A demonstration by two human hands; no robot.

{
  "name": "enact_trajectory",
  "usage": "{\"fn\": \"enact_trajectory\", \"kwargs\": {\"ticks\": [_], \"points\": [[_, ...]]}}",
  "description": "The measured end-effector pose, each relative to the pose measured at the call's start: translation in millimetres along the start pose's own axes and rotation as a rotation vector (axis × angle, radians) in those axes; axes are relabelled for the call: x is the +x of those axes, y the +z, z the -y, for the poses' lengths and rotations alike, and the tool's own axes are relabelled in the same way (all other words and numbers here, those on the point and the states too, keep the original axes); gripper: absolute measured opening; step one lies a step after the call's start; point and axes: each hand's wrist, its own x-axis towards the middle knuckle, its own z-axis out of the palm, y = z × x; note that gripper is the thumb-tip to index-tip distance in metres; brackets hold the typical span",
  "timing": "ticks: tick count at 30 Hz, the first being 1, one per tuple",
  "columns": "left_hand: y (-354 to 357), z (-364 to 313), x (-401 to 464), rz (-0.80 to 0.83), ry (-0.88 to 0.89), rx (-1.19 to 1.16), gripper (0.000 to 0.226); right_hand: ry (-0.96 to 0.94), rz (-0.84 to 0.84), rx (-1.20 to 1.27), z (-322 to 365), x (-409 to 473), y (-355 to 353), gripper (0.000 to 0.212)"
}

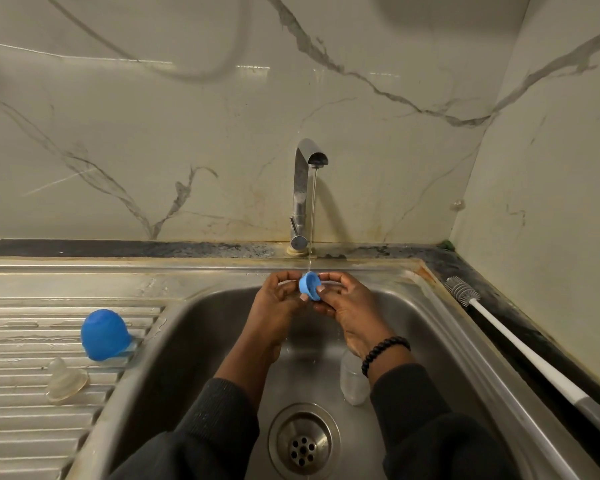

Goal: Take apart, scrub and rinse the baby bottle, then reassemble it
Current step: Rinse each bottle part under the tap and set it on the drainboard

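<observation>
Under thin tap stream (313,216), both hands pinch small blue plastic screw ring (309,286): left hand (280,296) at 9 o'clock, right hand (347,303) at 3 o'clock.

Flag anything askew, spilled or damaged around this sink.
Nothing spilled or broken. The clear bottle lies in the basin under the right hand's wrist, and the nipple lies tipped on the drainboard; normal for washing. Rust-coloured staining marks the sink's rim corner near the brush.
</observation>
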Motion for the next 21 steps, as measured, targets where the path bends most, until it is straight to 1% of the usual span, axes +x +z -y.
{"fn": "enact_trajectory", "kwargs": {"ticks": [2, 5, 8, 11, 13, 17, 21], "points": [[-1.8, 0.3, 0.6, -0.029, -0.006, 0.003, 0.026, -0.043, -0.001, -0.069, -0.7, 1.3, 2.4, 0.022], [-3.2, -3.5, 1.8, -0.022, -0.084, -0.121, 0.024, -0.124, -0.067, -0.211, -0.4, 3.0, 5.4, 0.027], [-5.5, -5.1, 2.1, -0.011, -0.123, -0.18, 0.032, -0.188, -0.082, -0.227, 1.6, 2.8, 5.0, 0.027], [-8.1, -2.0, 1.3, -0.035, -0.166, -0.239, 0.029, -0.171, 0.035, -0.167, 1.6, -0.3, 3.3, 0.031], [-10.9, 0.3, 2.0, -0.041, -0.209, -0.279, 0.026, -0.148, 0.089, -0.196, -0.7, -1.8, 3.4, 0.038], [-16.9, 1.6, 1.3, -0.025, -0.256, -0.28, 0.027, -0.117, 0.066, -0.254, -3.7, -1.0, 7.8, 0.036], [-16.4, 0.8, 2.6, -0.113, -0.256, -0.223, 0.037, -0.116, 0.009, -0.335, 2.4, -2.5, 16.3, 0.033]]}}
